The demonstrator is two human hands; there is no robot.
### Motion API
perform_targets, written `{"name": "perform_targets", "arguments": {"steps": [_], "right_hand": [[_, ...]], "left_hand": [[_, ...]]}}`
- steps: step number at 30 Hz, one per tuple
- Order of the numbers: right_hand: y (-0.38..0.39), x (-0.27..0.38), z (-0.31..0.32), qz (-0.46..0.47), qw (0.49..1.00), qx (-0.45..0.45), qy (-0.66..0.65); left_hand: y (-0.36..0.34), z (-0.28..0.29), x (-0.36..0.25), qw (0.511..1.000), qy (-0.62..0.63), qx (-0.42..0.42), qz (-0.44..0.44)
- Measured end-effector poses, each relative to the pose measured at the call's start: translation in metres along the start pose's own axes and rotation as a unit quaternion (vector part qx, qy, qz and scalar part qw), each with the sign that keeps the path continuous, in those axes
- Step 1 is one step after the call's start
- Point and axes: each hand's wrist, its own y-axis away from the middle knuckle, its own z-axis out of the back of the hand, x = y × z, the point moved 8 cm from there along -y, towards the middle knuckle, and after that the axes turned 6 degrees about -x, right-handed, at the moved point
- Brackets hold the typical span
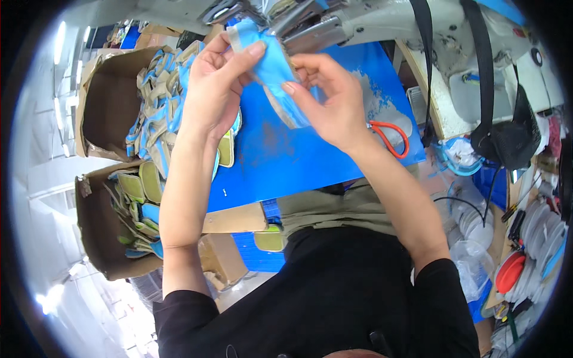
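Observation:
Between my two hands is a light blue fabric piece (271,62) with beige edging, raised over the blue work surface (256,173). My left hand (218,83) pinches its upper left side, thumb lying on the blue face. Lower down, my right hand (325,95) grips the right edge between thumb and fingers. Just beyond the fabric are the metal parts of a sewing machine (310,30). Red-handled scissors (391,138) lie beside my right wrist, their blades hidden. Several green-and-beige pads (227,149) show partly behind my left forearm.
At the left, one cardboard box (107,107) stands beside a heap of blue-and-beige fabric pieces (161,101). A second box (95,221) holds several green and blue pads. Black straps (477,59) hang at the right, near cones of thread (534,232) and a red spool (510,271).

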Motion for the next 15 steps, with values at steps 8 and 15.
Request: {"name": "perform_targets", "arguments": {"steps": [8,15], "right_hand": [[-0.006,0.017,0.004,0.054,0.995,0.003,0.085],[-0.005,0.024,0.008,0.065,0.994,-0.011,0.082]], "left_hand": [[0.001,0.002,0.01,0.988,0.121,0.024,0.089],[0.003,-0.001,0.013,1.0,0.011,0.018,0.023]]}}
